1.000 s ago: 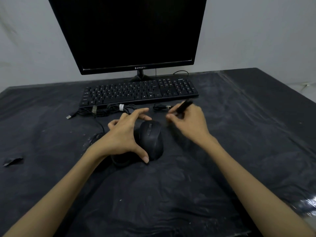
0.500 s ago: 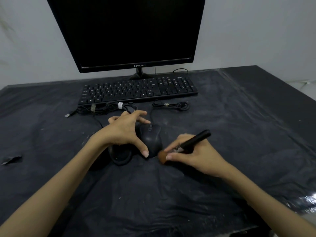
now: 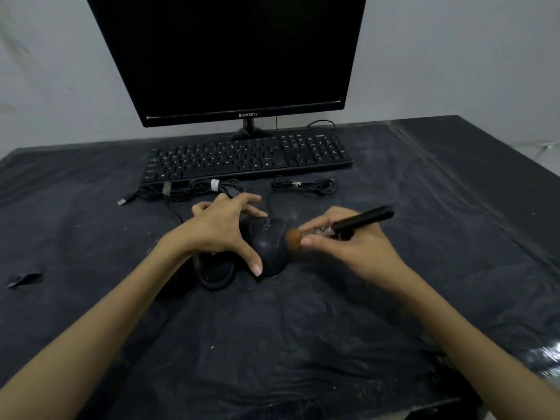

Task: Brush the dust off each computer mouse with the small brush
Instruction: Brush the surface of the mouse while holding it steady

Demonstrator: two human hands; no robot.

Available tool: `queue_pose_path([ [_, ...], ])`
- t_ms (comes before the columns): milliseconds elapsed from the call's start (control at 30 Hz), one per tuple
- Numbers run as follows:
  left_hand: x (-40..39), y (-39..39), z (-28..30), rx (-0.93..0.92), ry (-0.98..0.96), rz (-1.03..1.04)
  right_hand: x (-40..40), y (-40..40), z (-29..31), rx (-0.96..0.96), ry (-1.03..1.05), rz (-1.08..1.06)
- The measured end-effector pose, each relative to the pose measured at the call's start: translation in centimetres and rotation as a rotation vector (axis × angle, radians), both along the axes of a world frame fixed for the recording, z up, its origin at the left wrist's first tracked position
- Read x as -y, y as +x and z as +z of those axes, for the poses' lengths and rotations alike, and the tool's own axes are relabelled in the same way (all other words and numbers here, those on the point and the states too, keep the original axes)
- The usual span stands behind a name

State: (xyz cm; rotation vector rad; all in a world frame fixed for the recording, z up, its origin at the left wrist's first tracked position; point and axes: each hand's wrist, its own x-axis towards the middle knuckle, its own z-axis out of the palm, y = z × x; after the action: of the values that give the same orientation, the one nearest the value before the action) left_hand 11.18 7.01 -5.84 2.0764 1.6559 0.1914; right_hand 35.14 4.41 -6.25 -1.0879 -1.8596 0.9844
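Observation:
A black computer mouse (image 3: 270, 247) lies on the dark-covered table in the middle. My left hand (image 3: 221, 228) holds it from the left, thumb along its near side and fingers over its front. A second black mouse (image 3: 215, 271) lies just left of it, partly under my left wrist. My right hand (image 3: 345, 247) pinches a small brush (image 3: 360, 221) with a black handle. Its brown bristles (image 3: 293, 237) touch the right side of the held mouse.
A black keyboard (image 3: 245, 160) and a dark monitor (image 3: 230, 56) stand behind the mice. Bundled mouse cables (image 3: 194, 189) with a USB plug lie in front of the keyboard, another coil (image 3: 303, 186) to the right. A small dark scrap (image 3: 22, 278) lies at the left.
My right hand swung the brush from the mouse's far right down to its near end, then up to its right side. My left hand kept its hold on the mouse.

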Motion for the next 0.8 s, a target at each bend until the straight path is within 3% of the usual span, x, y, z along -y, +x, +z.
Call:
queue_pose_path([
  [133,0.0,0.0,0.1,-0.007,0.007,-0.009,-0.6,-2.9,-1.5,-0.014,0.124,-0.167],
  [300,-0.1,-0.2,0.1,-0.004,0.009,-0.019,2.7,-1.6,-2.6,0.255,0.090,0.225],
  [367,-0.1,-0.2,0.1,-0.014,0.013,-0.033,2.2,-0.6,-1.6,0.185,0.089,0.208],
  [533,-0.2,-0.2,0.2,-0.023,0.006,-0.026,-0.2,-2.4,-1.2,0.007,0.150,-0.160],
  [700,-0.1,-0.2,0.2,-0.054,-0.017,-0.050,2.4,-1.1,-2.0,0.158,0.021,0.112],
  [800,-0.2,0.4,0.9,-0.113,-0.043,-0.093,1.7,2.2,-1.3,-0.019,-0.025,-0.098],
])
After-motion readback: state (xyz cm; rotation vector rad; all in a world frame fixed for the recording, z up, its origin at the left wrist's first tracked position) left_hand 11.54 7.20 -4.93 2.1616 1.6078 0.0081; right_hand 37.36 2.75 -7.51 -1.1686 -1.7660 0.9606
